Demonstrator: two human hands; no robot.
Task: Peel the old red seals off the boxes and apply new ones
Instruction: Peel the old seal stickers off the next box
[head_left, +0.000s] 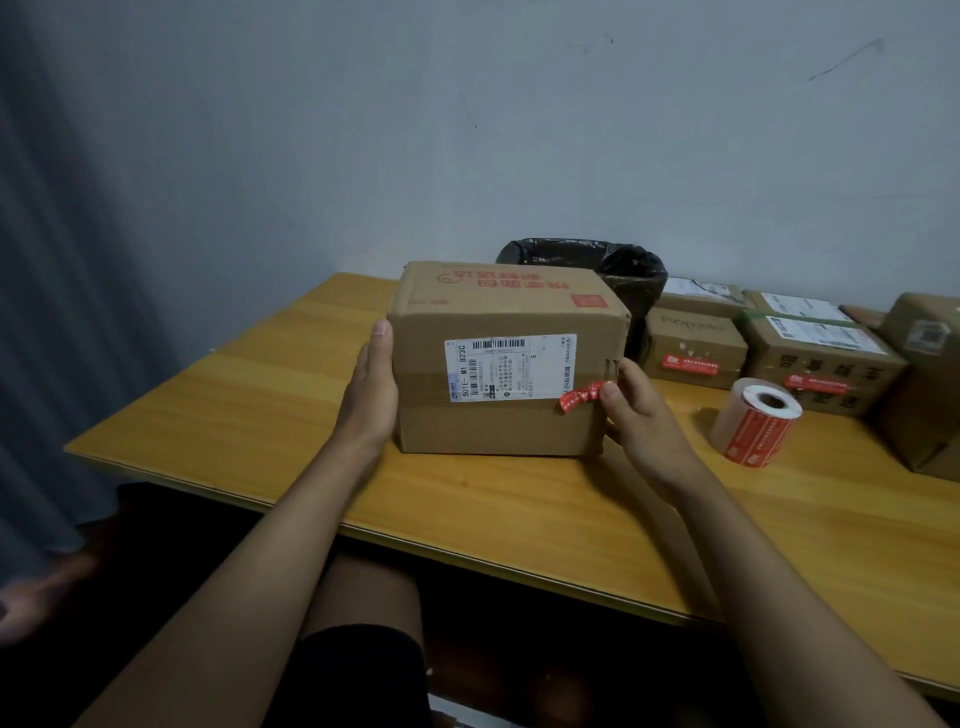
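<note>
Cardboard box stands mid-frame on the wooden table, w/ a white shipping label on its near face. Left hand lies flat against the box's left side, fingers straight, thumb up at the top edge. Right hand is at the box's right edge, thumb & fingers pinching the red seal, which is crumpled and partly lifted off the near face just below the label. Roll of red seals lies on its side right of the box, near but apart. More boxes w/ red seals sit at right of frame. Black-bagged bin is behind the box.
</note>
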